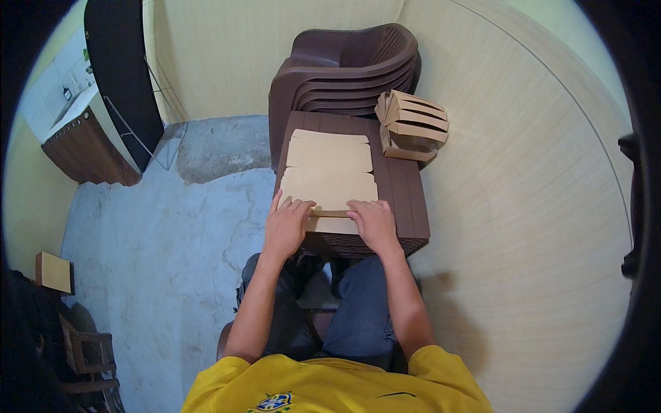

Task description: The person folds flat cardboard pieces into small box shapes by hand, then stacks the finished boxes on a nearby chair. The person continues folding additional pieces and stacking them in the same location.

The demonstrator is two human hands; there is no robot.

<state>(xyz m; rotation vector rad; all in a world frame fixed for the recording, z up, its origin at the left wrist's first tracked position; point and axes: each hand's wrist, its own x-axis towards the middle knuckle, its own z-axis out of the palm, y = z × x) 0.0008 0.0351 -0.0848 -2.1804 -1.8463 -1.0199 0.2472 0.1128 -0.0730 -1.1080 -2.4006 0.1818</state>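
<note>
A flat, tan cardboard box blank (329,182) with slits along its sides lies lengthwise on a brown plastic table (403,196) before me. My left hand (285,228) is at its near left corner, fingers bent over the cardboard. At the near right corner my right hand (376,224) grips it in the same way. Between my hands the near flap bends up along a crease, and a strip of cardboard shows below it. The thumbs are partly hidden, the left one lying along the sheet's side.
Several brown plastic chairs (344,82) stand stacked behind the table. Partly folded cardboard pieces (415,124) rest at the table's far right corner, near the wood-patterned wall (530,206). A small box (54,272) and a dark chair (93,351) are at the left.
</note>
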